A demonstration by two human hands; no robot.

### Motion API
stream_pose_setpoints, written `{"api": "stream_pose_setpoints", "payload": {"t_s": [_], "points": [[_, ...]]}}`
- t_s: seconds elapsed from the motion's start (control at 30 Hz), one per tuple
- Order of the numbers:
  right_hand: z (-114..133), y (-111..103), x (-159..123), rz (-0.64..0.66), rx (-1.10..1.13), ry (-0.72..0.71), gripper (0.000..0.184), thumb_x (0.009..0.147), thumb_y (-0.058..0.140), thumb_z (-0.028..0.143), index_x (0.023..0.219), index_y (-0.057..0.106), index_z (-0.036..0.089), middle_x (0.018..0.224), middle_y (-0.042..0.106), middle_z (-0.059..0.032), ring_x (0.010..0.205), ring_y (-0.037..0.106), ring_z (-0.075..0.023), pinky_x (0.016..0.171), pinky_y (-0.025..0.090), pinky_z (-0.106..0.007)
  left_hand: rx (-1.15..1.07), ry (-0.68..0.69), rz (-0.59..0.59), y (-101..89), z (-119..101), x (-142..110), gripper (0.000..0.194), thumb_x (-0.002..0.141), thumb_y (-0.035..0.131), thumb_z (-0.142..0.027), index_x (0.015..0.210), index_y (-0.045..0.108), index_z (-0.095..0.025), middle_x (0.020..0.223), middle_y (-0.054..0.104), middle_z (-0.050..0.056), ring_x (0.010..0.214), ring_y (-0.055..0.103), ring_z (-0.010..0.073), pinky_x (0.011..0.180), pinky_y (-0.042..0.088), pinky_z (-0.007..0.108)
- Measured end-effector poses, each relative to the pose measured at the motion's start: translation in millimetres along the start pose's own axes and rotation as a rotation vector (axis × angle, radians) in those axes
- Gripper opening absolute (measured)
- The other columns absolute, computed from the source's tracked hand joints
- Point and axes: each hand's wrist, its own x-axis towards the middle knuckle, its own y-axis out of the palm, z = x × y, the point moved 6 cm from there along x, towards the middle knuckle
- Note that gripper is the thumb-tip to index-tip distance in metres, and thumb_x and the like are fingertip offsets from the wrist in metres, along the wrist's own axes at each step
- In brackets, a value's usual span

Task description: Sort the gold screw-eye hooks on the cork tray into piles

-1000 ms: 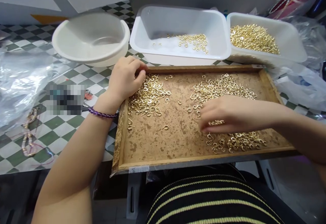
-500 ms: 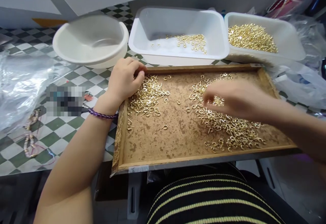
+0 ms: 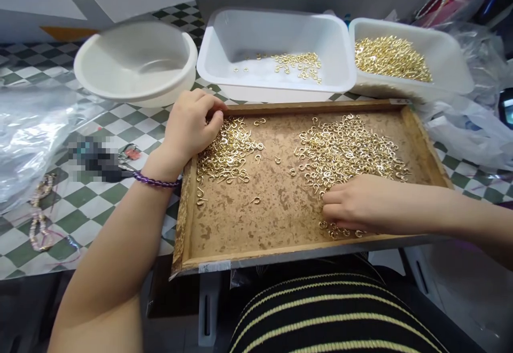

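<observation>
A shallow wooden tray [image 3: 264, 219] holds two heaps of small gold-coloured hooks. My left hand [image 3: 194, 128] is curled over the tray's far left corner, its fingertips partly hidden behind the rim. Beside its thumb lies the smaller heap of hooks [image 3: 230, 155]. My right hand [image 3: 355, 203] is low in the near right part, fingers bent together and pointing down at the edge of the larger hook heap [image 3: 348, 147]. Its fingertips are hidden, so whatever is between them does not show. A few single hooks [image 3: 255, 200] are scattered between the heaps.
Behind the tray stand a round white bowl [image 3: 84, 69], a white rectangular tub [image 3: 276, 90] with some gold pieces, and another tub [image 3: 452, 69] with a big gold pile. Plastic bags [image 3: 28, 139] lie left, a beaded string [image 3: 38, 224] near them. More plastic [image 3: 460, 128] is at right.
My right hand has moved toward me, from above the middle of the larger heap to its near edge, uncovering hooks. My left hand stays on the tray corner. The view has shifted slightly.
</observation>
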Motion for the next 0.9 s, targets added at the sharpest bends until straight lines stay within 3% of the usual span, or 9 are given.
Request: {"api": "stream_pose_setpoints", "payload": {"t_s": [0.13,0.37,0.5,0.57,0.63,0.77,0.83,0.9], "points": [[4.6,4.3,1.6,0.007,0.03,0.032,0.01,0.092,0.056,0.009,0.084,0.057,0.016,0.082,0.058,-0.001,0.065,0.045,-0.012,0.058,0.021,-0.03,-0.015,0.016,-0.009,-1.3,-1.1,-0.2,0.021,0.095,0.044,-0.033,0.097,0.065,-0.031,0.11,0.069,0.006,0.118,0.059,0.0263,0.113,0.048,0.057],[15.4,11.5,-0.8,-0.117,-0.028,0.065,0.007,0.086,0.057,0.011,0.083,0.054,0.017,0.078,0.056,-0.0021,0.064,0.044,-0.0134,0.056,0.013,-0.027,-0.048,0.046,-0.035,-0.1,4.2,0.8,0.02,0.095,0.046,-0.033,0.095,0.067,-0.03,0.108,0.07,0.006,0.114,0.059,0.0272,0.109,0.049,0.056],[11.1,18.2,1.6,-0.063,-0.012,0.137,0.008,0.086,0.056,0.011,0.08,0.055,0.016,0.072,0.056,-0.0012,0.057,0.039,-0.0113,0.054,0.012,-0.028,-0.055,0.055,-0.053,1.1,7.5,2.0,0.021,0.094,0.048,-0.034,0.094,0.068,-0.03,0.107,0.07,0.007,0.112,0.06,0.0273,0.107,0.049,0.055],[3.2,10.7,4.3,-0.044,0.023,0.167,0.011,0.088,0.054,0.013,0.077,0.054,0.016,0.068,0.055,-0.0001,0.054,0.036,-0.0092,0.054,0.016,-0.027,-0.051,0.048,-0.048,1.5,7.3,2.3,0.022,0.094,0.048,-0.034,0.094,0.069,-0.03,0.108,0.07,0.007,0.113,0.061,0.0276,0.107,0.049,0.055],[-10.2,-15.2,3.5,-0.206,-0.023,0.278,0.018,0.095,0.05,0.018,0.08,0.058,0.015,0.068,0.057,-0.0005,0.054,0.039,-0.008,0.054,0.02,-0.025,-0.041,0.038,-0.037,2.1,6.3,2.5,0.023,0.093,0.047,-0.033,0.095,0.069,-0.029,0.109,0.07,0.008,0.115,0.061,0.0283,0.108,0.049,0.056],[-19.1,-78.1,-22.2,-0.765,-0.446,0.623,0.033,0.106,0.048,0.036,0.117,0.066,0.011,0.083,0.065,-0.0057,0.063,0.049,-0.0098,0.054,0.023,-0.024,-0.023,0.032,-0.031,1.9,4.4,2.3,0.023,0.094,0.046,-0.032,0.096,0.068,-0.028,0.11,0.07,0.009,0.116,0.061,0.0287,0.108,0.049,0.056],[-6.7,-83.1,-26.0,-0.843,-0.596,0.55,0.033,0.105,0.054,0.035,0.125,0.062,0.009,0.086,0.067,-0.0056,0.064,0.051,-0.0096,0.052,0.023,-0.023,-0.023,0.04,-0.037,1.3,4.2,1.9,0.021,0.094,0.047,-0.031,0.095,0.067,-0.028,0.109,0.07,0.009,0.115,0.061,0.0283,0.107,0.049,0.057],[4.1,-70.6,-21.4,-0.766,-0.556,0.329,0.025,0.104,0.054,0.03,0.118,0.063,0.011,0.087,0.067,-0.0047,0.065,0.053,-0.0096,0.052,0.025,-0.023,-0.022,0.048,-0.04,1.0,4.5,1.5,0.019,0.095,0.047,-0.031,0.094,0.067,-0.028,0.108,0.071,0.008,0.114,0.061,0.0278,0.107,0.049,0.056]]}}
